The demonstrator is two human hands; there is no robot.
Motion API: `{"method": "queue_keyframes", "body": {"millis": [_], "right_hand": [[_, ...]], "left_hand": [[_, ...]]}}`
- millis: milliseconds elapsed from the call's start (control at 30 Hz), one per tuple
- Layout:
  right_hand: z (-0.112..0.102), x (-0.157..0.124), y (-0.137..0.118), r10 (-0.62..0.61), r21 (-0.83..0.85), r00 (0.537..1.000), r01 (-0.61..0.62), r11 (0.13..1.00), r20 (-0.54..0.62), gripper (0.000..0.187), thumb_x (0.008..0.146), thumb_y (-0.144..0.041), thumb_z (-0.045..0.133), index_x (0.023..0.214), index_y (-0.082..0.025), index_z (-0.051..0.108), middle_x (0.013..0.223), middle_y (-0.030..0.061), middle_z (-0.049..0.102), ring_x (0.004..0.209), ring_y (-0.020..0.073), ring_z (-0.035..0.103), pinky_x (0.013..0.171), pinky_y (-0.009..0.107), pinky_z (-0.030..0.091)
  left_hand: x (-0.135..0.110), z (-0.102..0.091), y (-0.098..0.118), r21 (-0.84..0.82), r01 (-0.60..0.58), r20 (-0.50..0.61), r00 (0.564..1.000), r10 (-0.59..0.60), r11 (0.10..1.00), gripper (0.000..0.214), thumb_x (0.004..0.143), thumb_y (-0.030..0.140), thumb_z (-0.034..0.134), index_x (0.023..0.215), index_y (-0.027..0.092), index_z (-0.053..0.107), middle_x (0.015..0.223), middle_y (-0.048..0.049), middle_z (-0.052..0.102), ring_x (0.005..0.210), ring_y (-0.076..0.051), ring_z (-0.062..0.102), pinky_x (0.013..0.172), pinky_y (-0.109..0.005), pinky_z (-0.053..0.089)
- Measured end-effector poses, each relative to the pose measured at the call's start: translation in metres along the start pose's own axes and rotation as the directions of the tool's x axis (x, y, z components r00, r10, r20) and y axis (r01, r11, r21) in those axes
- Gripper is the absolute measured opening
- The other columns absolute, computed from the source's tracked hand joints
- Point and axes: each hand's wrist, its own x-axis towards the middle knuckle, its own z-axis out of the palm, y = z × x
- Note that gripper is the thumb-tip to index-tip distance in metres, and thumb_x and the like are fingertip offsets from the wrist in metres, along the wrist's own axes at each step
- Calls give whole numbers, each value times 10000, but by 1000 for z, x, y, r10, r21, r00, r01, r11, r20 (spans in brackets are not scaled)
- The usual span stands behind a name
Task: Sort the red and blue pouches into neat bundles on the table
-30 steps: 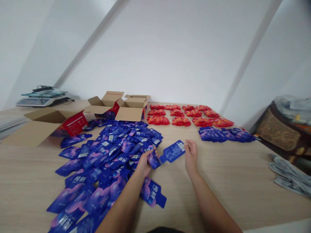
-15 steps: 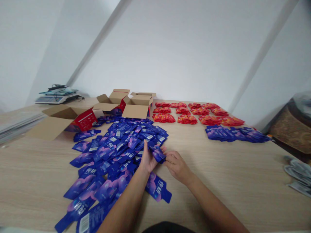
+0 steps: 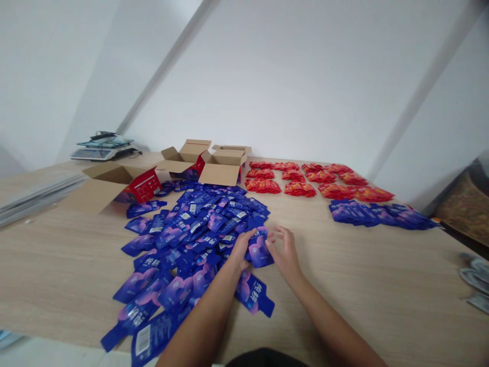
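My left hand [image 3: 241,251] is closed on a blue and purple sachet [image 3: 260,248], which is held upright with its printed front towards me. Whether more sachets sit behind it I cannot tell. Close to the sachet's right edge is my right hand [image 3: 284,252], its fingers loosely apart and the thumb at the edge. Under and left of my left hand spreads a big heap of blue sachets [image 3: 179,255], some with barcodes showing. One loose sachet [image 3: 252,293] lies just below my hands.
Open cardboard boxes [image 3: 219,174] stand behind the heap, with another open box [image 3: 143,186] at left. Red packets [image 3: 263,185] lie in grouped rows at the back right. A row of blue sachets [image 3: 376,213] is in front of them. A scale [image 3: 103,152] sits far left.
The sachet in my left hand has turned from folded or slanted to upright, front showing. My right hand has loosened from its pinch and its fingers have spread. The view has shifted slightly left.
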Motion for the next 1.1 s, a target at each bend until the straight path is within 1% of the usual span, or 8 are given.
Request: {"method": "queue_keyframes", "body": {"millis": [100,233,400,567,733,933,1033,1100], "right_hand": [[8,4,10,306,220,943,-328,919,129,509,711,-408,658,1139,-182,502,1057,99,608,898,212,600,779,366,494],[5,6,12,384,389,858,-500,774,340,299,717,-423,664,893,-187,615,785,15,661,720,157,621,695,283,496],[2,6,7,427,555,878,-471,686,217,291,729,-422,650,929,-212,635,757,-7,669,658,139,617,649,262,495],[-2,10,15,427,524,894,-432,734,139,291,713,-410,667,910,-200,627,772,-4,664,683,139,610,652,257,488],[-3,11,14,442,528,892,-420,738,91,299,722,-443,646,859,-179,611,674,-15,628,613,134,591,566,236,477],[-1,9,9,597,562,793,-550,617,121,357,725,-554,575,775,-202,554,440,-83,481,279,68,336,299,207,271],[-9,18,19,591,559,806,-502,660,26,383,717,-584,528,755,-203,539,576,-15,599,468,125,535,445,242,416],[-15,22,23,551,380,831,-534,755,72,399,708,-582,503,813,-201,554,712,27,645,666,168,600,578,281,463]], "left_hand": [[2,0,-9,191,-70,87,995,54,979,267,712,314,672,880,107,664,735,-76,701,614,-179,645,610,-266,493],[6,-1,-21,372,-106,88,993,79,922,264,667,343,724,745,96,674,637,-47,677,516,-129,589,546,-219,449],[1,5,-26,242,30,90,994,-53,970,296,668,314,717,879,114,663,695,-59,686,542,-147,613,572,-252,480],[-8,11,-23,271,52,247,961,-121,961,481,557,142,763,1019,131,631,781,-62,699,637,-178,654,657,-271,498],[-8,12,-21,301,71,210,968,-139,951,562,532,86,739,1073,151,600,787,-52,698,695,-207,669,686,-294,507],[-5,10,-22,169,203,264,933,-243,964,493,584,55,640,1064,146,579,762,-56,684,648,-189,656,680,-321,515],[-3,6,-13,83,154,265,949,-171,985,420,608,43,591,1018,129,584,748,-55,668,626,-165,636,663,-302,509],[-1,2,-4,18,60,178,982,-62,998,321,646,66,572,963,108,588,730,-57,652,603,-149,613,637,-283,499]]}}
